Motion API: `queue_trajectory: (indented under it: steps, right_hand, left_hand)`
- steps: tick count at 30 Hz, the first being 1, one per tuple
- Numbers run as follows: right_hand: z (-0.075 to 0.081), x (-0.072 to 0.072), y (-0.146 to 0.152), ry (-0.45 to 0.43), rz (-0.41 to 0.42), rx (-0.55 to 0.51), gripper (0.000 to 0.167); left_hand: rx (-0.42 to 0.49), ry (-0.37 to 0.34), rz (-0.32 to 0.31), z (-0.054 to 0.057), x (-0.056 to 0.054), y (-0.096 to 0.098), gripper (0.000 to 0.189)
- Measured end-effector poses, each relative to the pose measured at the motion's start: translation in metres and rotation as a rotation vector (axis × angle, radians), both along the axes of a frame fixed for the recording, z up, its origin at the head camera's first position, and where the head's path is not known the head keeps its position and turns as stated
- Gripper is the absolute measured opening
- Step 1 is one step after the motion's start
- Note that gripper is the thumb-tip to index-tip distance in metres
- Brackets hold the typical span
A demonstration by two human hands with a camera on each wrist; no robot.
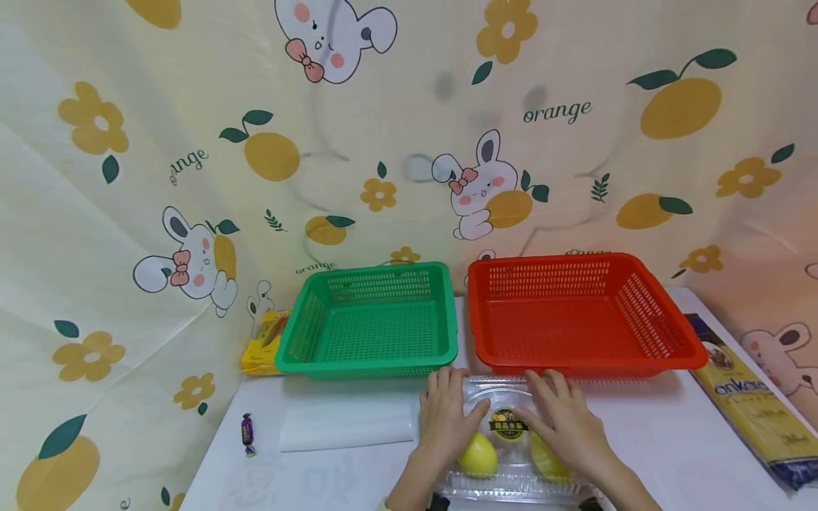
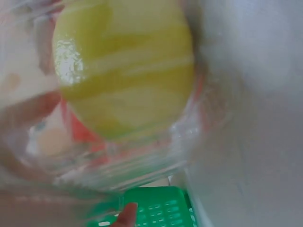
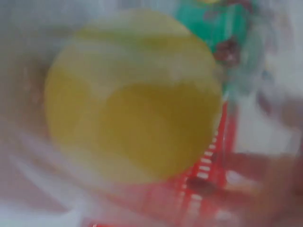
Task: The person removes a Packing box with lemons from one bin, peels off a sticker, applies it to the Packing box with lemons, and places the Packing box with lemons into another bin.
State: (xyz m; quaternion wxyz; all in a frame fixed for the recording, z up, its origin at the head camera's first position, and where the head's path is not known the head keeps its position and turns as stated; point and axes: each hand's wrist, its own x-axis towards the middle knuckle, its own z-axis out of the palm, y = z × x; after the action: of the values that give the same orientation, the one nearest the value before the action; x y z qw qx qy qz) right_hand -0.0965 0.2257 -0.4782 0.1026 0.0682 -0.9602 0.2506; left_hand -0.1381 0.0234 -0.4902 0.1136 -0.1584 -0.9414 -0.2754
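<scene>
A clear plastic lidded box (image 1: 511, 490) with a black-and-gold label (image 1: 508, 424) lies at the table's front. Through it show two yellow lemon-like fruits, a left one (image 1: 478, 455) and a right one (image 1: 548, 460). My left hand (image 1: 445, 415) rests along the box's left side, fingers extended toward its far edge. On the right part of the lid lies my right hand (image 1: 567, 420), fingers spread forward. Close up in the left wrist view is one yellow fruit (image 2: 125, 71) behind plastic. The right wrist view has a blurred yellow fruit (image 3: 135, 99).
Behind the box stand a green basket (image 1: 383, 333) and a red basket (image 1: 549, 323). A white roll (image 1: 348, 428) and a purple-wrapped candy (image 1: 247, 433) lie left. A yellow packet (image 1: 263, 348) touches the green basket; a long golden package (image 1: 754, 401) lies at the right edge.
</scene>
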Motion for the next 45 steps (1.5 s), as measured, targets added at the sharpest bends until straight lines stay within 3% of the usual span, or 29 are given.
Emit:
queue_trajectory:
  steps: [3,7,11,16,18,21,24,28,32,38,45]
  right_hand:
    - [-0.001,0.000,0.006,0.034,0.068,-0.073,0.072]
    - [-0.005,0.001,0.015,0.094,0.166,-0.235,0.058]
    - [-0.006,0.005,0.029,0.028,0.202,-0.484,0.048]
    - [0.003,0.005,0.063,0.034,0.032,-0.648,0.030]
    - [0.005,0.004,0.081,0.059,-0.094,-0.677,0.024]
    - [0.005,0.004,0.109,0.056,-0.269,-0.861,0.015]
    - [0.005,0.002,0.131,0.046,-0.444,-1.015,0.022]
    - [0.004,-0.005,0.151,0.067,-0.574,-1.146,0.024]
    - [0.001,-0.012,0.165,0.110,-0.568,-1.269,0.023]
    - [-0.004,-0.023,0.179,0.167,-0.478,-1.459,0.023]
    - [-0.013,-0.027,0.194,0.112,-0.328,-1.500,0.029]
  left_hand:
    - [0.076,-0.026,-0.016,-0.001,-0.001,-0.001,0.040]
    - [0.302,-0.111,-0.064,-0.005,0.000,-0.006,0.037]
    - [0.543,-0.205,-0.110,-0.007,0.005,-0.018,0.045]
    - [0.627,-0.263,-0.124,-0.002,0.016,-0.038,0.056]
    - [0.640,-0.326,-0.116,-0.002,0.022,-0.045,0.059]
    - [0.661,-0.434,-0.104,-0.003,0.034,-0.055,0.065]
    - [0.662,-0.495,-0.093,-0.005,0.044,-0.063,0.068]
    - [0.643,-0.499,-0.093,-0.007,0.052,-0.069,0.067]
    - [0.677,-0.551,-0.093,-0.008,0.056,-0.072,0.067]
    - [0.752,-0.588,-0.073,-0.013,0.059,-0.070,0.065]
    - [0.824,-0.610,-0.076,-0.019,0.058,-0.069,0.064]
